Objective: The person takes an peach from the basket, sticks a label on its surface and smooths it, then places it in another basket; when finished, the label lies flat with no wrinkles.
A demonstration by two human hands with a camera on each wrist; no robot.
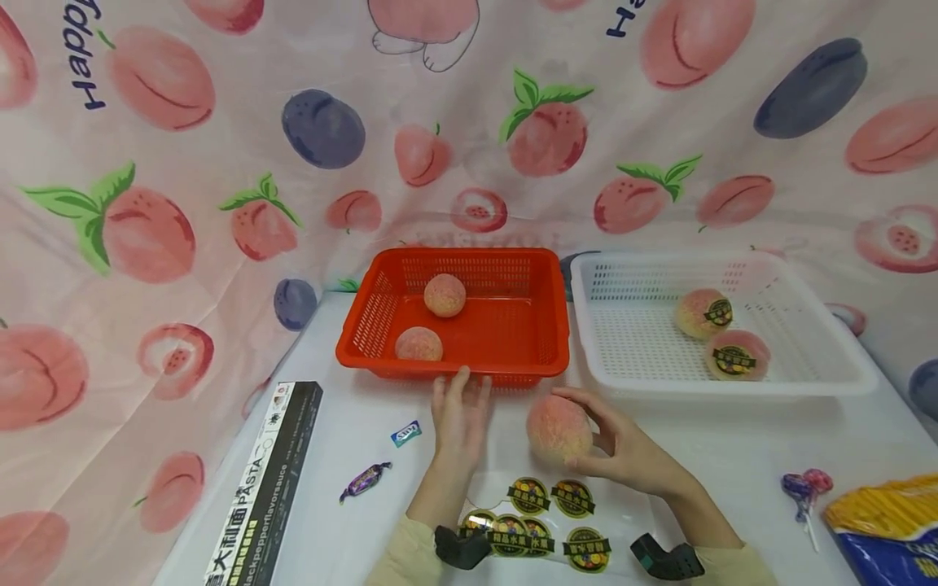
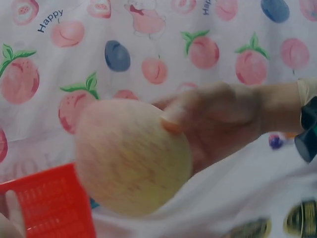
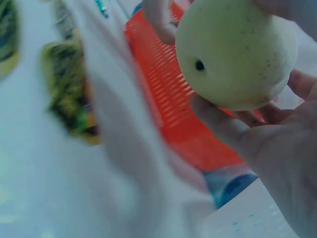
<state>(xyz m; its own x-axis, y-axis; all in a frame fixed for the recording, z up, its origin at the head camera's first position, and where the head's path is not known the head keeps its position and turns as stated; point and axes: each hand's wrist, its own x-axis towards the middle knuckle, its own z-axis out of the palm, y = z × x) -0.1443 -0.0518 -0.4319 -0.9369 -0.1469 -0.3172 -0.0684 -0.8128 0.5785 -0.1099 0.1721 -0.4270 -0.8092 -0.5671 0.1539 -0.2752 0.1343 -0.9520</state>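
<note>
A pink and yellow peach point(image 1: 558, 429) is in my right hand point(image 1: 633, 443), which grips it from the right side just in front of the red basket point(image 1: 542, 368). In the right wrist view the peach's pale underside point(image 3: 237, 54) shows a small dark hole, with thumb and fingers around it. My left hand point(image 1: 460, 419) has its fingers extended near the basket's front rim; whether they touch it I cannot tell. Two peaches without stickers, one at the back point(image 1: 444, 295) and one at the front point(image 1: 419, 344), sit inside the red basket.
A white basket point(image 1: 806, 388) on the right holds two peaches point(image 1: 703, 313) bearing stickers. Below my hands lies a clear sheet of black-and-gold stickers point(image 1: 587, 550). A pasta box point(image 1: 267, 480), wrapped candies point(image 1: 364, 482), lollipops point(image 1: 806, 488) and a yellow-blue bag point(image 1: 890, 521) lie around.
</note>
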